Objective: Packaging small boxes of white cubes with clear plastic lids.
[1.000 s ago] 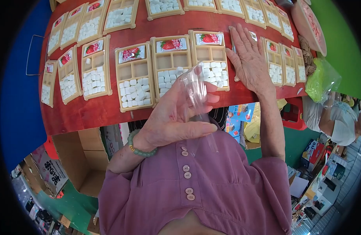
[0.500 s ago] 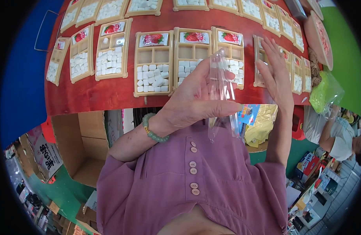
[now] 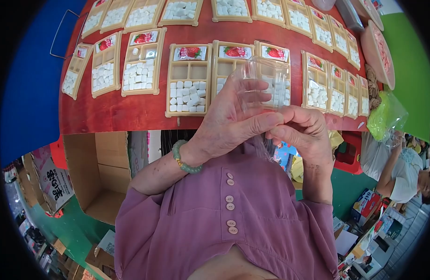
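I'm pinching a clear plastic bag [image 3: 264, 86] between my left hand [image 3: 229, 123] and right hand [image 3: 306, 133], right above the red table's [image 3: 131, 112] edge. Just past it sit beige compartment trays [image 3: 189, 79] of white cubes, each topped with a small label [image 3: 188, 52] showing a red strawberry. Off right, a green plastic bag [image 3: 385, 119] hangs over the table's corner. Down left, an open brown cardboard box [image 3: 100, 175], and beside it a white carton with dark print [image 3: 53, 179].
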A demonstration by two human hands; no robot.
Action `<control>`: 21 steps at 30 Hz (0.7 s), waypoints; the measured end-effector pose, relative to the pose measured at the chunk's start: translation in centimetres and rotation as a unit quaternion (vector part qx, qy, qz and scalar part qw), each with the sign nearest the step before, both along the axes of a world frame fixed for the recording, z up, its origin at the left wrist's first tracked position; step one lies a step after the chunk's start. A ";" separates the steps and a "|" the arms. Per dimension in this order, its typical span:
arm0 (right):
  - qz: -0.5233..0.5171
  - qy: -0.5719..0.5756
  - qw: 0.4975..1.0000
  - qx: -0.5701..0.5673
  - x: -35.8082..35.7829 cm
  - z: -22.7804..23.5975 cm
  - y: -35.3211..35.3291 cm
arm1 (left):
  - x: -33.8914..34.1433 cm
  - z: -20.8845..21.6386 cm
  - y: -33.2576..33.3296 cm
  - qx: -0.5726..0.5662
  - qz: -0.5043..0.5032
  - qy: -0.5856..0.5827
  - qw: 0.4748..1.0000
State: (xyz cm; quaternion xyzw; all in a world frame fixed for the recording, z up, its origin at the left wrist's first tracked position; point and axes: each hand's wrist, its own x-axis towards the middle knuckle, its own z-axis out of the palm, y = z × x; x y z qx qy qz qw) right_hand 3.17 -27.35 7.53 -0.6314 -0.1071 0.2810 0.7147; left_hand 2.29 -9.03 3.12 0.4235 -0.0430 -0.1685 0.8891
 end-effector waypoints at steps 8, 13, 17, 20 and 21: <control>-0.092 0.038 0.994 -0.039 -0.5 0.4 0.5 | -0.7 0.2 0.2 0.058 0.036 -0.021 0.997; -0.079 0.028 0.996 -0.008 -0.1 -0.9 -1.1 | -0.6 0.1 0.2 0.067 0.053 -0.035 0.996; -0.079 -0.004 0.997 0.011 0.0 -1.1 -1.2 | -0.3 -0.1 -0.3 0.047 0.063 -0.019 0.997; -0.112 0.002 0.993 -0.038 -0.3 -0.3 -0.6 | 0.3 0.0 0.0 0.026 0.061 0.052 0.996; -0.087 -0.001 0.996 -0.022 -0.2 -0.4 -0.8 | 0.2 0.5 -0.1 0.029 0.085 0.065 0.994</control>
